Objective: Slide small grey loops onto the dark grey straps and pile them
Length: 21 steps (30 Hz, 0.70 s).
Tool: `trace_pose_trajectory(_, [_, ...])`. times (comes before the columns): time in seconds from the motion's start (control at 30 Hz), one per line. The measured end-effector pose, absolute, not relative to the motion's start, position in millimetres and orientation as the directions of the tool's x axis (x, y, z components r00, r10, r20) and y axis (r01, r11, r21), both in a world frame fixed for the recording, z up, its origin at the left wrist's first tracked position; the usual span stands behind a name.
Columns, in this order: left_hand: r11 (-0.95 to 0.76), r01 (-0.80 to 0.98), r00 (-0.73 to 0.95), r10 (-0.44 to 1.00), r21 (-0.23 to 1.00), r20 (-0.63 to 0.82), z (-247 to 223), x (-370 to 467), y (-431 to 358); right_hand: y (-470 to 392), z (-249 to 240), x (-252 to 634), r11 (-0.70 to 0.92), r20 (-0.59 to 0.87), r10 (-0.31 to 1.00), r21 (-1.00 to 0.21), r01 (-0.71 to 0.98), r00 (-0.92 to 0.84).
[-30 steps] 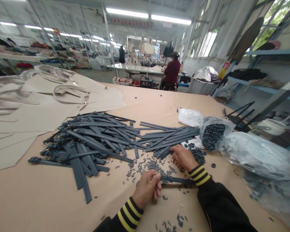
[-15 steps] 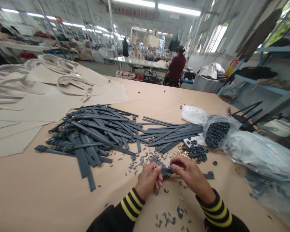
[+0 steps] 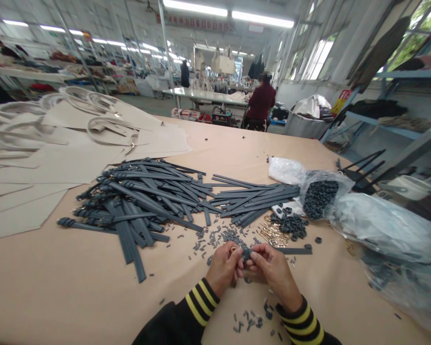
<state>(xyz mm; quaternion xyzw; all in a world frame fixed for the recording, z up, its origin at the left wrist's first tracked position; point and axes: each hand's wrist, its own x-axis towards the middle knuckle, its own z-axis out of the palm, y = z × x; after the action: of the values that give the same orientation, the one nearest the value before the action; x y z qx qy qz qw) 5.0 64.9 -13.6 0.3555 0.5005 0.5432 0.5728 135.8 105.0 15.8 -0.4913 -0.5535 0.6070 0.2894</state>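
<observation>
Near the front middle of the table, my left hand (image 3: pixel 224 268) pinches the buckle end of a dark grey strap (image 3: pixel 247 254), with a bit of gold metal showing at the fingertips. My right hand (image 3: pixel 273 270) is closed on the same strap just to the right, fingers at a small loop around it. The strap's flat tail (image 3: pixel 294 250) seems to stretch out rightward behind my right hand. Small grey cut pieces (image 3: pixel 232 235) lie just beyond my hands. Gold buckles (image 3: pixel 273 232) and a heap of dark loops (image 3: pixel 290 226) lie to the right.
A big pile of finished-looking straps (image 3: pixel 147 191) lies left, with plain straps (image 3: pixel 255 199) beside it. Beige panels with handles (image 3: pixel 75 158) cover the far left. Plastic bags (image 3: pixel 384 230) of loops line the right. A seated person (image 3: pixel 261 103) is beyond the table.
My right hand has moved left and closer to my left hand, along the strap. The gold buckles behind it show more fully. The view has shifted slightly.
</observation>
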Motion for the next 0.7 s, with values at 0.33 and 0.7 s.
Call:
trace_pose_trajectory(0.33, [0.141,-0.158,-0.129,0.978,0.977,-0.162,-16,7,61,101,17,121,-0.185,-0.260,0.874,-0.959,0.214,-0.410])
trace_pose_trajectory(0.7, [0.190,-0.206,-0.044,0.978,0.960,-0.203,-10,6,60,111,39,139,0.260,-0.055,0.844,-0.828,0.496,-0.534])
